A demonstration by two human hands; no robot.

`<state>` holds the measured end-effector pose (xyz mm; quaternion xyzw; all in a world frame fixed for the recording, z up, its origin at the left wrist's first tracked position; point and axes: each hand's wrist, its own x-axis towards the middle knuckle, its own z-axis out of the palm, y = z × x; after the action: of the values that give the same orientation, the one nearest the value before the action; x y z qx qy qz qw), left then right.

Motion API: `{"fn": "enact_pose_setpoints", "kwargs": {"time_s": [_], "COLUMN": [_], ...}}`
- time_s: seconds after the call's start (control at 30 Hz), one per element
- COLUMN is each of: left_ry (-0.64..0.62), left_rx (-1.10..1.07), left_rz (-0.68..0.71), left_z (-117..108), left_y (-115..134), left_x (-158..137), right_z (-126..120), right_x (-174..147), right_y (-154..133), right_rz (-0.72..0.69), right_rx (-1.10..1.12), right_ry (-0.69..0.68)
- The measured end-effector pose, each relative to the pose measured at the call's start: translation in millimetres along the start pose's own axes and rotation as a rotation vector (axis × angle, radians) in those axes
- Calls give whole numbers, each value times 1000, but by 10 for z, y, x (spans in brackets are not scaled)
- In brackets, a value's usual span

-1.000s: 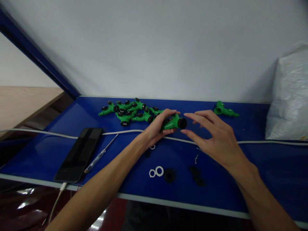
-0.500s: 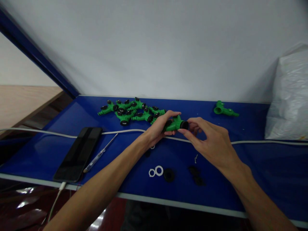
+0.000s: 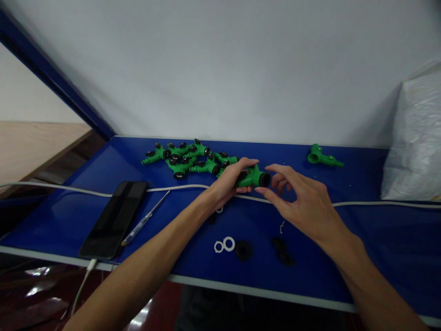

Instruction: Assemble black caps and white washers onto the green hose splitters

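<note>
My left hand (image 3: 230,181) is closed around a green plastic hose splitter (image 3: 253,176), holding it above the blue table. The splitter's black ring collar (image 3: 264,179) points right, toward my right hand (image 3: 298,193). Thumb and forefinger of that hand are spread apart around the collar, with a gap visible at the forefinger; whether the thumb touches it I cannot tell. Several finished-looking green splitters with black levers (image 3: 179,169) lie in a cluster behind my left hand. A bare green splitter body (image 3: 322,158) rests at the back right.
Near the front lie two white rings (image 3: 228,244), a black ring (image 3: 243,250), small black parts (image 3: 284,252) and tiny screws (image 3: 282,226). A phone (image 3: 113,220), a screwdriver (image 3: 146,218) and a white cable (image 3: 179,187) are leftward. A plastic bag (image 3: 415,142) stands right.
The fingers of my right hand have opened slightly away from the black collar. My left hand keeps its hold on the splitter, and the view has shifted slightly.
</note>
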<state>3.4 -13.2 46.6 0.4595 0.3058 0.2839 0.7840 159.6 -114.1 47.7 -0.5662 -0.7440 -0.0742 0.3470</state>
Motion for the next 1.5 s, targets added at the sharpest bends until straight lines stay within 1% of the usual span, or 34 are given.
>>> {"fn": "enact_pose_setpoints", "kwargs": {"time_s": [0.07,0.13,0.2,0.27,0.33,0.4,0.47,0.57,0.63,0.7,0.8,0.87,0.93,1.03,1.1,1.2,1.37,1.43,1.5], "left_ry": [-11,-18,-10,9,20,16,17,15,4,6,24,28,31,32,27,33,47,32,23], "left_rx": [1,15,36,53,59,57,46,29,36,56,70,68,61,57,65,78,97,87,66], "left_rz": [10,22,43,60,60,52,50,54,57,64,75,73,66,49,44,61,66,66,75], "left_z": [-10,-16,-14,-8,-2,0,-3,-14,-17,-13,1,10,15,17,15,14,14,12,5], "left_y": [0,0,-2,-10,-18,-23,-19,-7,-3,-5,-14,-13,-1,21,26,11,-13,-13,-12], "left_x": [5,6,4,3,3,3,1,-4,-7,-7,-6,-8,-15,-28,-30,-21,-6,-1,6], "right_z": [1,16,37,52,53,43,30,23,34,51,66,61,48,37,43,65,66,50,37], "right_x": [7,8,0,-11,-19,-19,-10,3,-1,-15,-37,-40,-32,-17,-17,-27,-37,-31,-22], "right_y": [7,17,25,26,18,4,-7,-9,3,19,33,30,22,13,12,9,-15,-18,-14], "right_rz": [-66,-84,-48,22,93,124,93,-19,-63,-46,40,72,45,-53,-75,-32,92,103,66], "right_rx": [15,21,34,43,29,12,14,27,28,32,15,-6,-4,5,6,29,31,6,0], "right_ry": [-13,-13,0,6,-4,-4,5,-7,-25,-20,-3,-7,-12,-34,-42,-16,10,14,22]}}
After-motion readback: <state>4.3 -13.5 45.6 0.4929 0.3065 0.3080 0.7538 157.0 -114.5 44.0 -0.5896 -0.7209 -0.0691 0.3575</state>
